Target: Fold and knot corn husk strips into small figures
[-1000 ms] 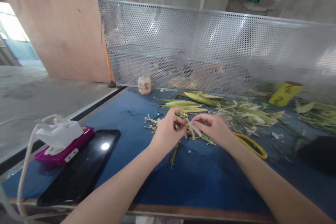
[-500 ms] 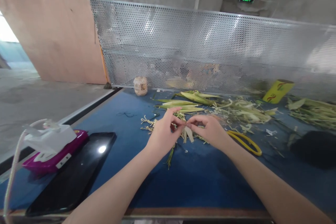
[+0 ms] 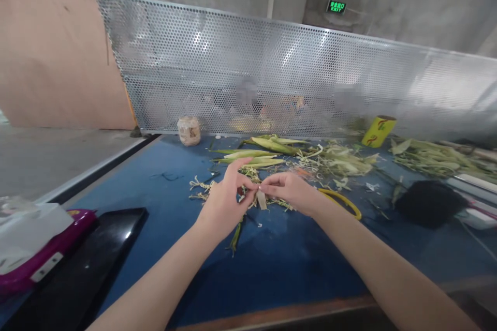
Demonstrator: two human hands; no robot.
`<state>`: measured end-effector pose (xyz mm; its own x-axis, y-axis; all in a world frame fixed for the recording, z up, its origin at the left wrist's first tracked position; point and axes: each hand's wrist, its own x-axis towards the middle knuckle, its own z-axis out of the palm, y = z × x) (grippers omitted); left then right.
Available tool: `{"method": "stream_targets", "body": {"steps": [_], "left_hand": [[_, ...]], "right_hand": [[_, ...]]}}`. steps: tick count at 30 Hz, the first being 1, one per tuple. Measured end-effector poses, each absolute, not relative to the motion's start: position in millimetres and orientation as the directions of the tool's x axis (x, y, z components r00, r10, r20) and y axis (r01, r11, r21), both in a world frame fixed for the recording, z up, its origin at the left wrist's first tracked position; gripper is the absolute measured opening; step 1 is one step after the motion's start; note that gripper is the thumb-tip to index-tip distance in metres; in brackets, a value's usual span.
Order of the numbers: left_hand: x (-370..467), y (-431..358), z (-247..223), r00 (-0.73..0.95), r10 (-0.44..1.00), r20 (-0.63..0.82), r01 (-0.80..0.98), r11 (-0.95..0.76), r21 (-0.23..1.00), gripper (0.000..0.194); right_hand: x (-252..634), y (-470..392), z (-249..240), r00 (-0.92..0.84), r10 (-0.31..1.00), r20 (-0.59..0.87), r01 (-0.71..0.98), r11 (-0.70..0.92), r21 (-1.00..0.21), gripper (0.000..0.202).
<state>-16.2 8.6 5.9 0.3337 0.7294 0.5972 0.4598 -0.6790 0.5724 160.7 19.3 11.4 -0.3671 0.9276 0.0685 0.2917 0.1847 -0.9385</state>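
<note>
Both hands meet over the middle of the blue table (image 3: 295, 269), above a small scatter of leaf scraps (image 3: 202, 186). The left hand (image 3: 223, 206) is curled, thumb and forefinger pinched on a pale leaf strip (image 3: 261, 198), and the right hand (image 3: 290, 191) pinches the same strip from the other side, so the fingertips of the two hands nearly touch. The strip hangs down between them, just above the tabletop, with a green stalk (image 3: 235, 230) lying on the table below the left hand. Behind the hands lie long green leaves (image 3: 252, 155) and a looser heap of leaves (image 3: 341, 160) to the right. A yellow loop (image 3: 344, 201) curves out from behind the right wrist; most of it is covered by the arm, so what it belongs to cannot be told. A dark black lump (image 3: 425, 201) at the right is too shapeless to identify. At the left, a black tablet (image 3: 89, 264) and a purple box (image 3: 50, 248) with white tissue are cut off by the frame edge. Shapes behind the metal screen (image 3: 272, 77) are blurred. A small jar (image 3: 189, 130) and a yellow cup (image 3: 379, 131) stand at its foot.
</note>
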Motion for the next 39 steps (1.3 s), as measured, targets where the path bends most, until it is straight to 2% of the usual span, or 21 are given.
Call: {"method": "stream_targets", "body": {"steps": [5,9,12,14,17,19,26,30,34,39], "left_hand": [[-17.6,9.1,8.2,0.421,0.706,0.569,0.437,-0.708,0.555,0.055],[-17.8,7.0,11.3,0.416,0.719,0.557,0.409,-0.694,0.592,0.065],[-15.7,5.7,12.4,0.379,0.759,0.529,0.346,-0.647,0.68,0.073],[-14.1,5.9,12.3,0.326,0.822,0.467,0.296,-0.557,0.776,0.078],[-12.9,7.8,11.4,0.256,0.908,0.331,0.213,-0.387,0.897,0.089],[-13.0,9.8,10.9,0.253,0.925,0.284,0.193,-0.336,0.922,0.094],[-14.4,14.6,10.8,0.268,0.913,0.308,0.218,-0.369,0.904,0.078],[-17.3,16.2,9.1,0.302,0.892,0.336,0.322,-0.427,0.845,0.067],[-19.4,15.7,6.5,0.35,0.848,0.397,0.431,-0.523,0.735,0.057],[-18.4,11.6,7.7,0.363,0.829,0.426,0.424,-0.554,0.717,0.058]], "right_hand": [[162.8,22.8,9.5,-0.406,0.912,0.059,0.182,0.144,-0.973,0.025],[166.7,26.9,9.3,-0.44,0.896,0.052,0.138,0.125,-0.982,0.025],[170.9,30.9,9.0,-0.438,0.897,0.055,0.133,0.125,-0.983,0.024],[172.8,32.3,10.0,-0.428,0.901,0.064,0.158,0.144,-0.977,0.023],[172.3,30.3,13.7,-0.435,0.895,0.096,0.252,0.224,-0.941,0.017],[169.6,26.5,16.4,-0.457,0.881,0.122,0.331,0.296,-0.896,0.015],[161.1,16.3,19.9,-0.465,0.84,0.278,0.503,0.509,-0.699,0.014],[159.3,14.7,19.3,-0.435,0.843,0.318,0.564,0.53,-0.634,0.015],[157.7,14.7,18.4,-0.405,0.868,0.288,0.597,0.489,-0.636,0.013],[158.4,15.9,18.4,-0.388,0.893,0.226,0.573,0.426,-0.7,0.015]]}}
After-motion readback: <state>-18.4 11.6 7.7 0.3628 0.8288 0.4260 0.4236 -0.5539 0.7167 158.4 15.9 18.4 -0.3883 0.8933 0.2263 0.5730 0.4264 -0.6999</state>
